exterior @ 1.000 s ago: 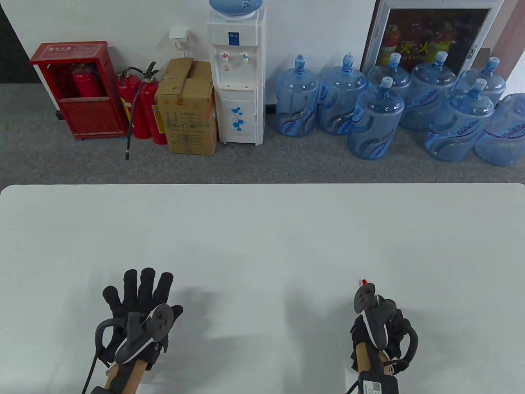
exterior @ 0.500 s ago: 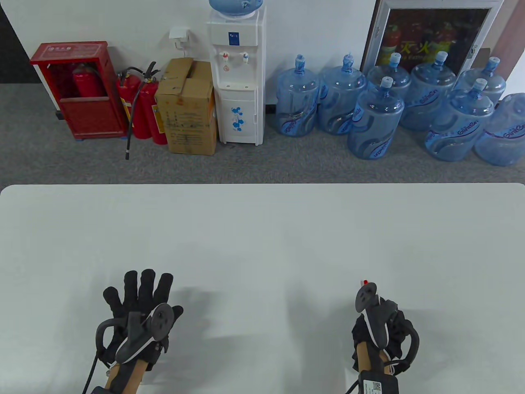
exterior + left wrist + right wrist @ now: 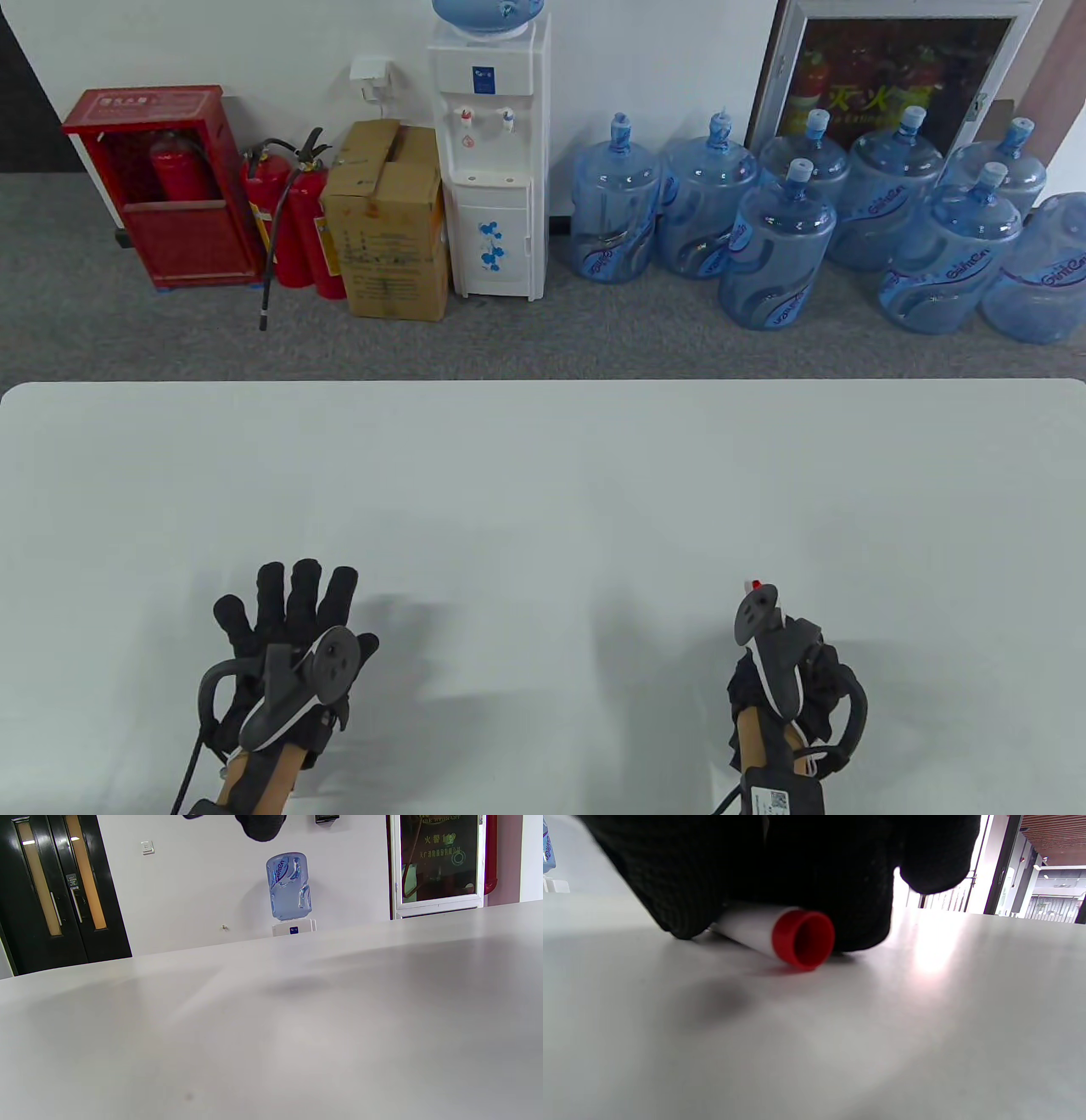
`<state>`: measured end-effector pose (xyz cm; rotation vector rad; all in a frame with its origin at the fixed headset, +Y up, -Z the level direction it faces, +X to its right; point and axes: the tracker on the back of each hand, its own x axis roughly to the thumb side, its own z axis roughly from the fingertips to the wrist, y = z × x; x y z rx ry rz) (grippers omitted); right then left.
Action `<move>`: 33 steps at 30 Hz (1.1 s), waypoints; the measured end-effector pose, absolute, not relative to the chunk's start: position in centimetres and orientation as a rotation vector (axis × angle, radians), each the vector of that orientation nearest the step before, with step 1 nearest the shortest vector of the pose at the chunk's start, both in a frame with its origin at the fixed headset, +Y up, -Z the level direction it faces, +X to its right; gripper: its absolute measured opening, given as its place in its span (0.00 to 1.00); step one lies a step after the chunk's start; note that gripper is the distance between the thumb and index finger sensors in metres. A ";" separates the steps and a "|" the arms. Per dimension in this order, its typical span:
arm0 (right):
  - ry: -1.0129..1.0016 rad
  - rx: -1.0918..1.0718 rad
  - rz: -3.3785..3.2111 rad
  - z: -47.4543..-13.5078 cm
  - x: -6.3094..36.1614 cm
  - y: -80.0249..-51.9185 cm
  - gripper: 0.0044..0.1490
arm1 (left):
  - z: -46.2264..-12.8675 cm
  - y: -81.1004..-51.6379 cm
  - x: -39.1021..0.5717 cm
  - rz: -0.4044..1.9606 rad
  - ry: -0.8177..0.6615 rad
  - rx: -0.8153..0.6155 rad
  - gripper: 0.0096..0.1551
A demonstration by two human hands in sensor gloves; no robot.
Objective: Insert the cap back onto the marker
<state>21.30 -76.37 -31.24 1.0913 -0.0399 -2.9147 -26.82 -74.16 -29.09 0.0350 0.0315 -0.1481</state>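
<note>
Marker (image 3: pixel 780 935) — lying on the white table (image 3: pixel 543 475), under your right hand (image 3: pixel 785 671) | right hand curls over its white barrel, red end poking out | left hand (image 3: pixel 284 632) — fingers spread flat, well left of the marker, holding nothing

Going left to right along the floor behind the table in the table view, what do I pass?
Red extinguisher cabinet → loose fire extinguishers → cardboard box → water dispenser → cluster of blue water jugs.

Water dispenser (image 3: pixel 489 153), blue jugs (image 3: pixel 776 246), cardboard box (image 3: pixel 388 222) beyond table (image 3: pixel 543 475).
</note>
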 end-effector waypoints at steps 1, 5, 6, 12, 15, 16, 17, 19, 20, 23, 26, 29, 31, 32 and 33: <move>-0.041 1.091 -2.914 -31.2 21.3 -76.4 0.33 | -29.1 -74.2 -26.8 -0.148 0.031 0.034 0.48; -0.046 1.086 -2.906 -31.2 21.3 -76.4 0.34 | -29.1 -74.2 -26.8 -0.150 0.029 0.032 0.48; -0.047 1.085 -2.905 -31.2 21.3 -76.4 0.34 | -29.1 -74.2 -26.8 -0.149 0.029 0.031 0.48; -0.044 1.078 -2.903 -31.2 21.3 -76.4 0.36 | -29.1 -74.3 -26.8 -0.149 0.032 0.020 0.48; -0.046 1.076 -2.906 -31.2 21.2 -76.4 0.36 | -29.1 -74.3 -26.8 -0.148 0.032 0.018 0.48; -0.048 1.074 -2.906 -31.2 21.2 -76.5 0.36 | -29.1 -74.3 -26.8 -0.148 0.032 0.017 0.48; -0.049 1.070 -2.905 -31.2 21.1 -76.5 0.36 | -29.1 -74.3 -26.8 -0.148 0.031 0.016 0.48; -0.048 1.062 -2.902 -31.2 21.1 -76.5 0.36 | -29.1 -74.3 -26.8 -0.149 0.030 0.015 0.48; -0.050 1.061 -2.902 -31.2 21.1 -76.5 0.36 | -29.1 -74.3 -26.7 -0.149 0.030 0.014 0.48; -0.051 1.057 -2.903 -31.3 21.1 -76.5 0.36 | -29.1 -74.3 -26.7 -0.149 0.030 0.013 0.48; -0.051 1.057 -2.905 -31.3 21.1 -76.6 0.36 | -29.1 -74.3 -26.7 -0.149 0.030 0.013 0.48; -0.051 1.057 -2.906 -31.3 21.1 -76.6 0.36 | -29.1 -74.4 -26.8 -0.147 0.031 0.009 0.48; -0.052 1.056 -2.906 -31.3 21.1 -76.6 0.36 | -29.1 -74.4 -26.8 -0.147 0.032 0.008 0.48; -0.051 1.055 -2.907 -31.3 21.1 -76.7 0.36 | -29.1 -74.4 -26.8 -0.147 0.033 0.007 0.48; -0.051 1.054 -2.907 -31.3 21.1 -76.7 0.36 | -29.1 -74.4 -26.8 -0.147 0.034 0.007 0.48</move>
